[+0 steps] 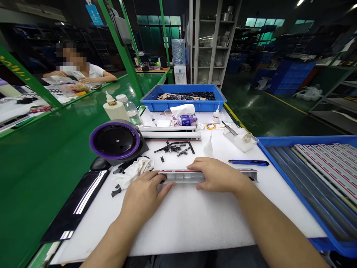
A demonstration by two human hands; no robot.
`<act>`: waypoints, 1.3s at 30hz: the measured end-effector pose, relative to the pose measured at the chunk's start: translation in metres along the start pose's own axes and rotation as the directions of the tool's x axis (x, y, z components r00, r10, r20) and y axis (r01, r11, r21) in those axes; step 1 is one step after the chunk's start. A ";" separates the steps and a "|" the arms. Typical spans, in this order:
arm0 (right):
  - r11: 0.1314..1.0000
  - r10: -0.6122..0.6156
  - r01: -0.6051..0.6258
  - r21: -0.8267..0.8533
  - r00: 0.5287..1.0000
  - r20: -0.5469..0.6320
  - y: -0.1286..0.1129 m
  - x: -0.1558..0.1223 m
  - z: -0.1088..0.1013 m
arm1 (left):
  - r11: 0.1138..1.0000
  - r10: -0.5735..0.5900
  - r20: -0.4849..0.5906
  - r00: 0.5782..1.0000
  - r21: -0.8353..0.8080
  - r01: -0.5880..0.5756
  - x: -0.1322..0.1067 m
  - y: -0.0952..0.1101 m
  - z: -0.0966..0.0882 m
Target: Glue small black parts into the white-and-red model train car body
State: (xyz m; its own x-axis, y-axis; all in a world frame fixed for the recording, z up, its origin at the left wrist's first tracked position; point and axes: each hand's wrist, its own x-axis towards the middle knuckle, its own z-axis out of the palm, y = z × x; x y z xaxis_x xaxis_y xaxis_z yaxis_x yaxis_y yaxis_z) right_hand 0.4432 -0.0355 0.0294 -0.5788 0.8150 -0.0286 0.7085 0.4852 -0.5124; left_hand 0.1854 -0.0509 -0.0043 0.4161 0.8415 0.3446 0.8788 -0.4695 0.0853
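A long, narrow channel-shaped strip (184, 178), pale inside with a red line along its far edge, lies across the white work surface (200, 219). My left hand (145, 193) grips its left end, thumb on the near side and fingers at the end. Over its right half, my right hand (214, 173) is closed around it, fingers on the far edge and thumb on the near one. Beyond the strip lies a loose pile of small black pieces (175, 148). A white dropper bottle (208, 147) stands just behind my right hand. Crumpled white tissue (136, 171) is beside my left hand.
A black round device with a purple ring (115, 141) stands at left. A blue utility knife (248, 162) lies at right, near a clear tray (242, 140). Blue bins stand behind (178, 106) and at right (295, 193). Another person (83, 72) sits at the far left.
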 end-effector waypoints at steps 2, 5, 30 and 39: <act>1.000 0.001 -0.001 0.001 1.000 0.002 0.000 0.001 0.000 | 1.000 0.007 -0.005 1.000 0.010 -0.007 0.000 0.000 0.000; 1.000 -0.006 0.006 0.001 1.000 0.004 0.000 0.001 -0.002 | 1.000 -0.008 -0.004 1.000 0.016 0.008 -0.001 0.001 0.000; 0.999 -0.015 0.017 0.046 0.999 -0.037 -0.008 -0.008 -0.015 | 0.988 -0.009 0.017 1.000 0.155 0.006 -0.003 0.003 -0.002; 0.998 -0.017 0.020 0.065 0.999 -0.045 -0.006 -0.008 -0.013 | 0.993 -0.047 0.029 0.998 0.106 0.043 -0.002 0.005 -0.003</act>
State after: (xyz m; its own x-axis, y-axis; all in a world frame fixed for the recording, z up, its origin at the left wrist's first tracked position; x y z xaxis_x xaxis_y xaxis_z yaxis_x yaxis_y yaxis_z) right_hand 0.4488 -0.0415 0.0437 -0.5721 0.8200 0.0185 0.6692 0.4797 -0.5674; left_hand 0.1887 -0.0556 -0.0017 0.3811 0.8698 0.3133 0.9159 -0.4014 0.0005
